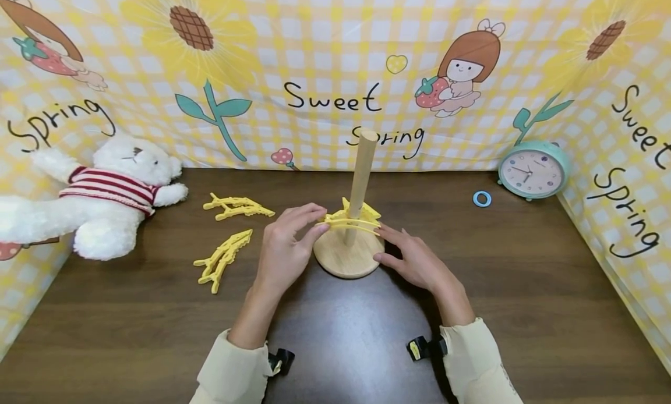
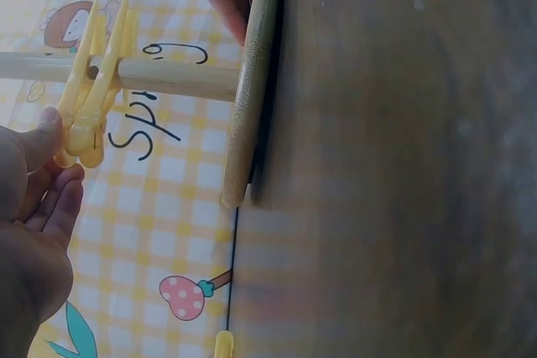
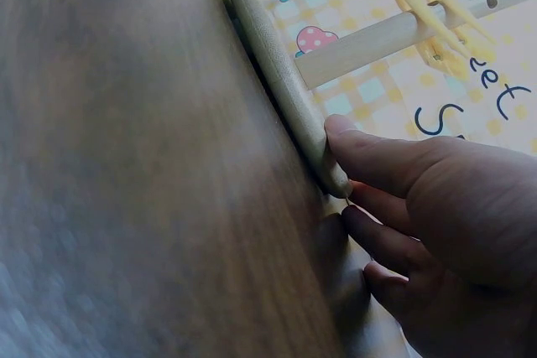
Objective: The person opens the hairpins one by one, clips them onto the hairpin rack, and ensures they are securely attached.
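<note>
A wooden stand, with a round base and an upright post, stands in mid-table. Yellow plastic branch-like parts lie around the post at about mid-height, their pointed prongs passing either side of it. I cannot tell whether they form one piece or more. My left hand pinches their near-left end between thumb and fingers. With thumb on top and fingers at the edge, my right hand grips the rim of the base. Two similar yellow branch-shaped pieces lie to the left of my left hand.
A white teddy bear in a striped shirt leans at the left. At the back right stand a mint-green alarm clock and a small blue ring. A patterned yellow cloth hangs behind and at both sides.
</note>
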Motion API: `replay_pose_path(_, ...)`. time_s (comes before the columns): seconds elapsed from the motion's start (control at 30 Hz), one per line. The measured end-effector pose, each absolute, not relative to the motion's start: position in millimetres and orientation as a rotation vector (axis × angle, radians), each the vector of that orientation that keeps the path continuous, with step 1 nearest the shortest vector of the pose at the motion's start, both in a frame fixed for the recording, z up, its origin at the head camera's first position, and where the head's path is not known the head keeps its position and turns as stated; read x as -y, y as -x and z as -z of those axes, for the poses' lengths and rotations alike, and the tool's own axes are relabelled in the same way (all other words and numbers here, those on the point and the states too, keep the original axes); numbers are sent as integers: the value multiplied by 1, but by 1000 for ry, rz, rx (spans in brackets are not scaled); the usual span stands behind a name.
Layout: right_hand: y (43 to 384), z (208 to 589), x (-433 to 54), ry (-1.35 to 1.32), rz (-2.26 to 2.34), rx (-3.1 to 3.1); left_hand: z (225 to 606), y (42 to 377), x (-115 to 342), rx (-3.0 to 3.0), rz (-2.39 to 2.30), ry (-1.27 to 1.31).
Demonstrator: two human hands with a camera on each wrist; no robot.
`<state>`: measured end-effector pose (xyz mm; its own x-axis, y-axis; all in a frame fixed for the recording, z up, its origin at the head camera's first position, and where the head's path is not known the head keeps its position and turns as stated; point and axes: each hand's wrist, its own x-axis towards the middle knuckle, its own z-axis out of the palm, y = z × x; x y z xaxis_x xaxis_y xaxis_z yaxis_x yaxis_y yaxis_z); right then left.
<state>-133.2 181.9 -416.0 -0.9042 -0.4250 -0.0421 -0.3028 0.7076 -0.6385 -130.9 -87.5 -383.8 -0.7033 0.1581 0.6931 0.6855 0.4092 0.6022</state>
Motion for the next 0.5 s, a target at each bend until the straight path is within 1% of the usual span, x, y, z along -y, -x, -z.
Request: replay_pose_path(0.5,134,416,-182,603,968,-2735,380,130,92,2233,1264,694)
